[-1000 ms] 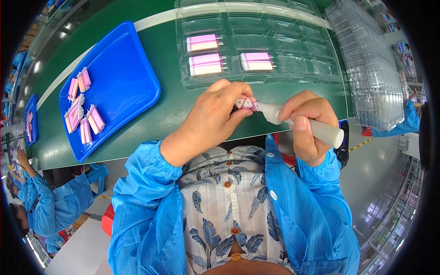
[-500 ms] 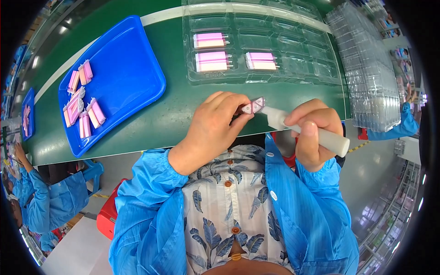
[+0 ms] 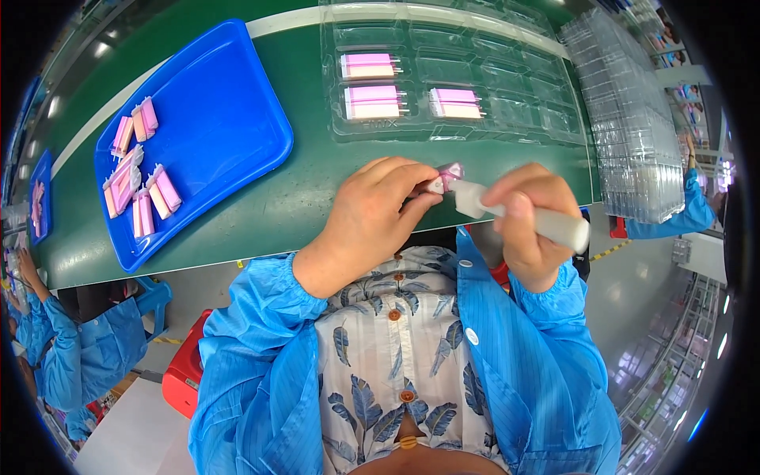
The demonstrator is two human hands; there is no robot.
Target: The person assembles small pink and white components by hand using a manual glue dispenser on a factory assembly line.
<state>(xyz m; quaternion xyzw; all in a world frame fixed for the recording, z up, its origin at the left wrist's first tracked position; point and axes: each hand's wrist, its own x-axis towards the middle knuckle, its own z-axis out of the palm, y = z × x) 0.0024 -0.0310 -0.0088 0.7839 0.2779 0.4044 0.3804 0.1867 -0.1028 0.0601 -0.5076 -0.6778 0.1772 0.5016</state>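
My left hand (image 3: 372, 210) is closed around a small pink-and-white block-shaped piece (image 3: 450, 177), with its end toward the right; most of it is hidden by my fingers. In my right hand (image 3: 532, 214), partly blurred, is a whitish tool (image 3: 565, 230) with a thick round handle and a blocky head. That head is right beside the piece's end; I cannot tell whether they touch. Beyond my hands, a clear compartment tray (image 3: 380, 131) holds three pink-and-cream pieces (image 3: 372, 102) with thin pins at their right ends.
A blue tray (image 3: 229, 87) at the left carries several similar pieces (image 3: 162, 192). A tall stack of clear plastic trays (image 3: 637, 119) stands at the right edge of the green table (image 3: 317, 182). Another person's blue sleeve (image 3: 95, 336) shows at the far left, near a red stool (image 3: 186, 364).
My right hand and the tool have shifted slightly left and up. The piece in my left hand has turned a little; my left hand has barely moved.
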